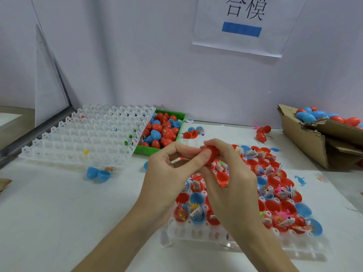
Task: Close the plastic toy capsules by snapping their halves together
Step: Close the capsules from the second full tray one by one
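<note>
- Your two forearms come up from the bottom edge, and below them sits the clear plastic tray [196,235], its cups filled with open red and blue capsule halves [273,206] holding small toys and paper slips.
- Your left hand [169,173] curls its fingers and thumb round the red capsule [211,152] from the left, thumb lying along its near side.
- Your right hand [227,183] grips the same capsule from the right, fingers wrapped over the top; it is held above the tray's far left part.
- That capsule is glossy red and egg-shaped; whether its seam is fully shut is hidden by your fingers.
- Left of the tray, an open blue capsule [98,173] lies on the white table [59,213].
- Farther back, an empty clear tray [88,134] leans against a green bin [149,150] of closed red and blue eggs.
- At the right, a torn cardboard box [306,142] holds more.
</note>
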`<state>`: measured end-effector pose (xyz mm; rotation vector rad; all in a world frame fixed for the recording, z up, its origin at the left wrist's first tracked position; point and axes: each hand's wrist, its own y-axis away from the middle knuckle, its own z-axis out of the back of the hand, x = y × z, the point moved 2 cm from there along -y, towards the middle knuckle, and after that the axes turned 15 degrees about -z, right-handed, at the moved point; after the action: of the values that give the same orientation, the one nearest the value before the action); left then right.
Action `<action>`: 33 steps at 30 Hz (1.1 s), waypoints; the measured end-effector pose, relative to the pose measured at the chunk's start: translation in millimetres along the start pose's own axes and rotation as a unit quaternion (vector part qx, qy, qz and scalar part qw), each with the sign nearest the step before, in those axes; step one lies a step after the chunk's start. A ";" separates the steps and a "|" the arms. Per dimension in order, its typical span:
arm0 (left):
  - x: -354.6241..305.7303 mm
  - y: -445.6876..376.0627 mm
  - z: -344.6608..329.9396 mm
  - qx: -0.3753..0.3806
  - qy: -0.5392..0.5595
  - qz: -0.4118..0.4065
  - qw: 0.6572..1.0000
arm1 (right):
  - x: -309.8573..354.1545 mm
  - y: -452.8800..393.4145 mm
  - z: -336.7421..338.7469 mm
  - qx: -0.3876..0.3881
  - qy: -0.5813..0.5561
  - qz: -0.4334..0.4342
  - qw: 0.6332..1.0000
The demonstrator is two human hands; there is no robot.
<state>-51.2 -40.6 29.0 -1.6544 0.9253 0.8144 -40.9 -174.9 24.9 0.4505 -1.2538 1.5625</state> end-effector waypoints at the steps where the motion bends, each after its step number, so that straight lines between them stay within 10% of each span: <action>1: 0.7 0.9 -0.6 -0.005 0.006 0.006 1.000 | -0.7 -2.7 -1.0 0.015 0.012 -0.006 1.000; 16: -0.6 3.6 -3.4 -0.004 -0.096 -0.041 0.995 | -0.4 1.5 6.8 -0.001 0.110 0.078 0.991; 24: 11.3 2.0 -2.6 0.025 0.142 0.156 0.977 | -3.3 0.7 9.4 0.013 0.022 0.066 0.998; 33: 12.8 2.4 -5.6 -0.001 0.182 0.192 0.964 | -0.4 0.1 12.5 0.058 -0.003 0.075 0.996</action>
<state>-46.9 -48.8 18.3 -1.6817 1.5375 0.7754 -44.5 -186.1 29.4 0.4432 -1.2300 1.7685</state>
